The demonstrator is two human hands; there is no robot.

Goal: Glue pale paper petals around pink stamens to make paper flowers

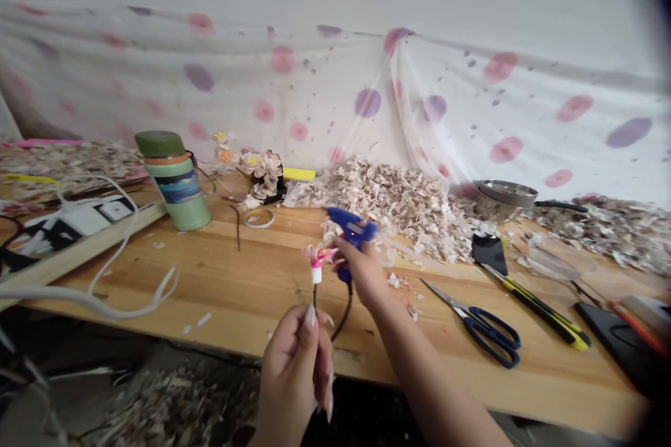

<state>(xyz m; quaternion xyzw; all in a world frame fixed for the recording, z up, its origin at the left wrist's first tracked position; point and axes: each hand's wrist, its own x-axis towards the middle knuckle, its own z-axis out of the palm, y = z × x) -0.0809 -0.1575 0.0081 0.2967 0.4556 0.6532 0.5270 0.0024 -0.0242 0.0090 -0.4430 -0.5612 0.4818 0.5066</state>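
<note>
Head view: my left grip (294,363) is closed on a thin dark stem (314,295), held upright. A pink-and-white flower piece (316,274) tops the stem, just above this grip. My right grip (363,272) is wrapped around a blue glue gun (361,229), close beside the flower piece. Scissors (465,312) lie on the surface (225,293), right of my right grip; a heap of pale scraps (409,206) lies beyond it; a green flask (183,206) stands beyond and left of my left grip.

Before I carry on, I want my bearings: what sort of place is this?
Probably a craft workspace: the right hand holds a blue glue gun, scissors lie on the wooden table, and pale scraps are heaped behind.
</note>
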